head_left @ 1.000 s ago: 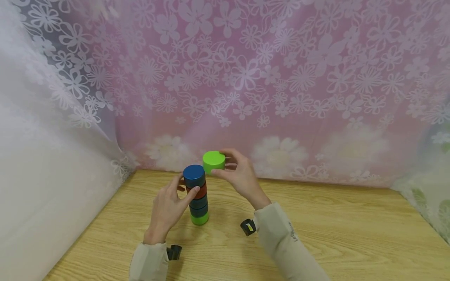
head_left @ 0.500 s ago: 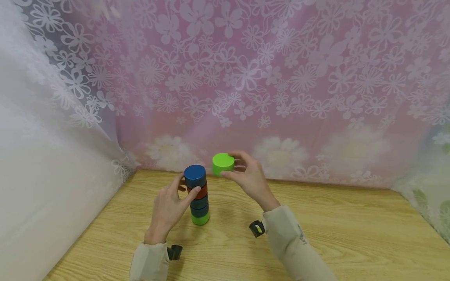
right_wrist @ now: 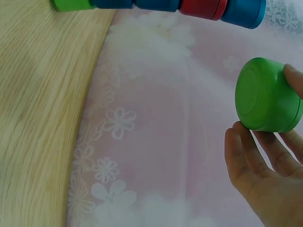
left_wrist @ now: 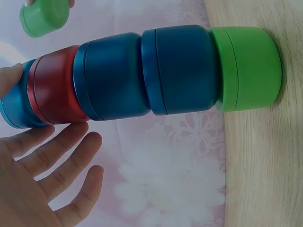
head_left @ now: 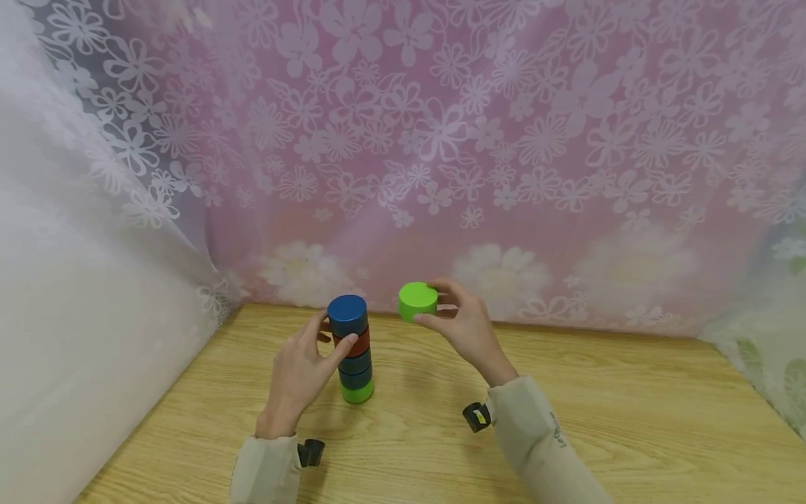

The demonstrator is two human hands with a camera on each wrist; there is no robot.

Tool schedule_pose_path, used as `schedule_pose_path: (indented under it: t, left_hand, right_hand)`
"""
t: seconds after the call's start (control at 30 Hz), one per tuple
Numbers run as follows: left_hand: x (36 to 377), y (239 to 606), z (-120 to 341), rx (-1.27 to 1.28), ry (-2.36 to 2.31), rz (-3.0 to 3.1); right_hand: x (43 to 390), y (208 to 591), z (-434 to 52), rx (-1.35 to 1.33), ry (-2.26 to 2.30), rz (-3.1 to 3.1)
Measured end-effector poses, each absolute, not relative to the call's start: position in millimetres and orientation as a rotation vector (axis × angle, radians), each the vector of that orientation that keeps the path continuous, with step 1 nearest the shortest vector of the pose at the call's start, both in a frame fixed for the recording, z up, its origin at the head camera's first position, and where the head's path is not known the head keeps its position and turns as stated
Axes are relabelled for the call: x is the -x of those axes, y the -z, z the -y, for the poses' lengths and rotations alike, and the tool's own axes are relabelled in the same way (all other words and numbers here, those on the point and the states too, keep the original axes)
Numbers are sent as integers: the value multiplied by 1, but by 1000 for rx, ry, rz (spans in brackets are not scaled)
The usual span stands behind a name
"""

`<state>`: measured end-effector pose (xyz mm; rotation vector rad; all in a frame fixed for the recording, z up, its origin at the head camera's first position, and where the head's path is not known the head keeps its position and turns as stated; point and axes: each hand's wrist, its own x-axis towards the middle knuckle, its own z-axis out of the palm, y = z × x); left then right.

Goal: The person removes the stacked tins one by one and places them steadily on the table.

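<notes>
A tower of small lidded round tins stands upright on the table, leaning slightly: a green tin (left_wrist: pixel 251 68) at the bottom, two dark blue tins (left_wrist: pixel 182 70) over it, then a red tin (left_wrist: pixel 56 85) and a blue tin (head_left: pixel 348 315) on top. My left hand (head_left: pixel 297 374) holds the tower near its top, thumb on one side and fingertips on the other, around the red and top blue tins. To the right of the tower, my right hand (head_left: pixel 469 325) pinches another green tin (right_wrist: pixel 267 94) in the air between thumb and fingers, its base showing in the right wrist view.
The wood-grained table (head_left: pixel 604 406) reaches back to a pink flowered curtain (head_left: pixel 504 161). A white sheet (head_left: pixel 94 294) hangs along the left side, and a pale patterned one (head_left: pixel 771 336) along the right. Each wrist carries a small black camera (head_left: pixel 476 417).
My right hand has carried the green tin away from the tower's top, to the right and slightly lower. My left hand and the tower have stayed put.
</notes>
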<state>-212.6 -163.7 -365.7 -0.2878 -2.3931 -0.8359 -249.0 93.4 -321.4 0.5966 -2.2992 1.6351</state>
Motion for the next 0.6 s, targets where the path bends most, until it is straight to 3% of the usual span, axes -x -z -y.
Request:
schedule_pose_path:
  t: [0.6]
  left_hand:
    - [213, 366, 164, 298, 820, 2388]
  right_hand:
    - [255, 339, -111, -598, -1596, 2301]
